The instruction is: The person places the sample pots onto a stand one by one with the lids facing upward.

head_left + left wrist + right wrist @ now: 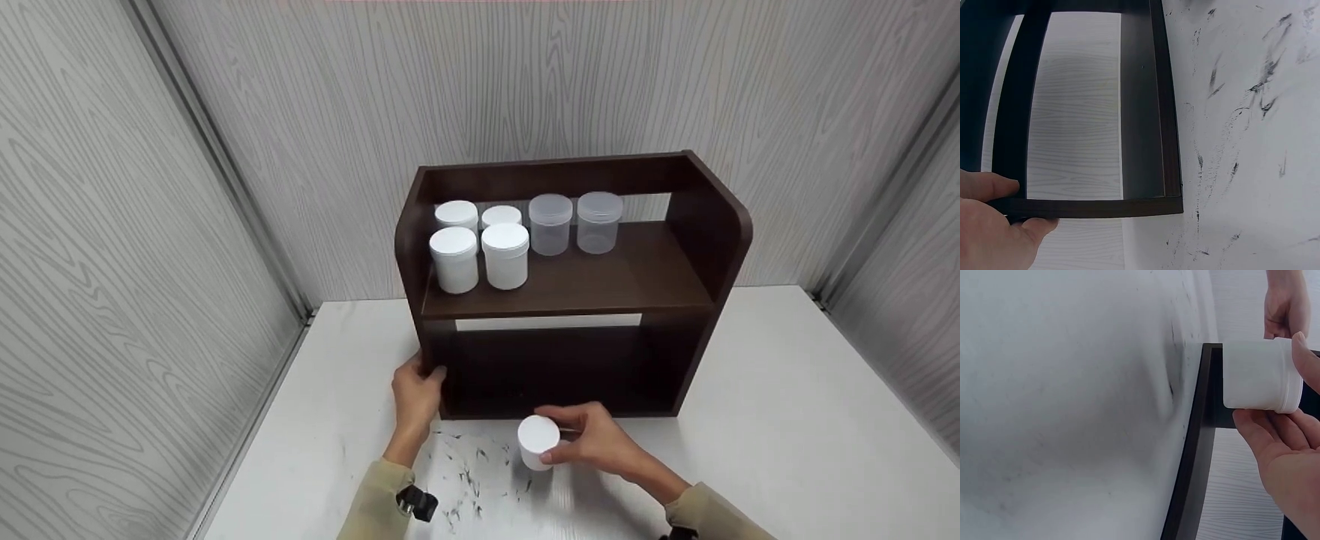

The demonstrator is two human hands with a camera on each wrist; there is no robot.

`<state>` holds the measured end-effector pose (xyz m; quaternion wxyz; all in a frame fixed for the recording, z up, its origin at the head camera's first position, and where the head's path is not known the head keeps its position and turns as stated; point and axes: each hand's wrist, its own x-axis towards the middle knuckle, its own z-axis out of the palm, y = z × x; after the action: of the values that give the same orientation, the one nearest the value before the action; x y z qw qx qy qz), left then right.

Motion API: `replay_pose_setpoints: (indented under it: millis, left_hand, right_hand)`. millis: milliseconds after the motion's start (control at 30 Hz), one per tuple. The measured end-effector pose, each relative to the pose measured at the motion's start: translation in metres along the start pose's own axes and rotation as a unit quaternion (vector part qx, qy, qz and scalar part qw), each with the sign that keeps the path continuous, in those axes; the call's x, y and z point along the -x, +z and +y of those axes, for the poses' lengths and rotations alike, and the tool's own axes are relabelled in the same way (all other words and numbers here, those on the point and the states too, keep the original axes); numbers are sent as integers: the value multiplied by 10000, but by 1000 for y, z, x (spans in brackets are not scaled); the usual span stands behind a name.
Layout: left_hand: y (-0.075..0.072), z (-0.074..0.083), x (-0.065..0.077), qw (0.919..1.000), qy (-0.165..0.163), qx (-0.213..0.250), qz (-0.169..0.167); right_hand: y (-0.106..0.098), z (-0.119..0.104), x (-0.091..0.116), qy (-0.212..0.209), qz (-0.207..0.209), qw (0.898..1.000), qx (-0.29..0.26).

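A dark brown two-tier shelf point(570, 300) stands on the white table. My left hand point(417, 394) grips the front edge of its left side panel, thumb on the inner side; the left wrist view shows the fingers around that panel point(1100, 208). In front of the lower compartment, my right hand point(600, 442) holds a white lidded jar point(538, 442) between thumb and fingers. The right wrist view shows the jar point(1258, 377) raised off the table. On the upper tier, several white jars point(506, 259) stand at the left, with two clear jars point(598, 225) to their right.
Dark scuff marks point(469, 480) spread over the white tabletop point(330, 375) before the shelf. Grey wood-grain panels point(480, 90) rise behind it and on both sides. The lower compartment point(544, 371) has a dark floor and a gap at the back.
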<state>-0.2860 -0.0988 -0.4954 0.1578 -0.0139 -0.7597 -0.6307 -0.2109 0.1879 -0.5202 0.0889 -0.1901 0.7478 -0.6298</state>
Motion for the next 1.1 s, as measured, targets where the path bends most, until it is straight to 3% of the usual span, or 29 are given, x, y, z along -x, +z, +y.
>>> replay_pose_setpoints:
  millis: [400, 700, 1100]
  left_hand:
    - [2, 1, -2, 9999, -71, -9, -120]
    - [1, 0, -2, 9999, 85, -128, -27]
    - [2, -1, -1, 10000, 16, -79, -35]
  right_hand:
    - [-10, -23, 13, 85, 18, 9999, -51]
    - [-17, -41, 20, 37, 95, 9999, -63]
    - [-25, -61, 29, 42, 238, 9995, 197]
